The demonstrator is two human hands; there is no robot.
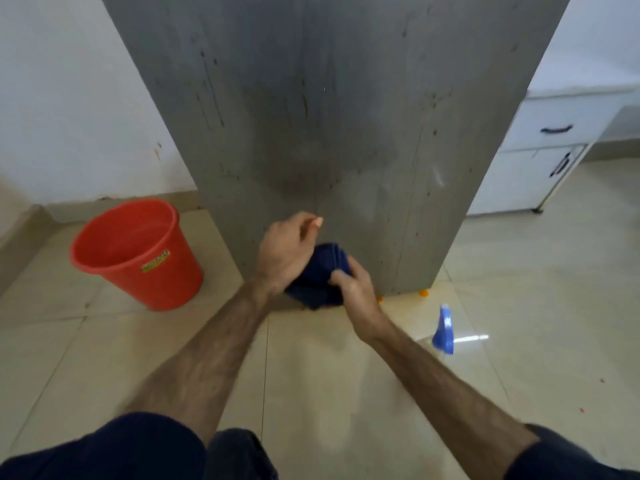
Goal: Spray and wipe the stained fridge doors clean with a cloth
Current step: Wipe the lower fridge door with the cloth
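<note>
The grey fridge door [346, 116] fills the upper middle, streaked with dark drips and spots and a damp patch near its lower centre. A dark blue cloth [320, 271] is bunched low in front of the door. My right hand [353, 289] grips the cloth from the right. My left hand [287, 251] sits over the cloth's left side with its fingers curled; how much of the cloth it holds is hidden. A blue-topped spray bottle [444, 332] stands on the floor to the right of my right forearm.
A red bucket [138, 251] stands on the tiled floor left of the fridge, near the white wall. White cabinets with dark handles [554, 150] stand at the right. Small orange fridge feet [423, 292] show at the door's bottom edge.
</note>
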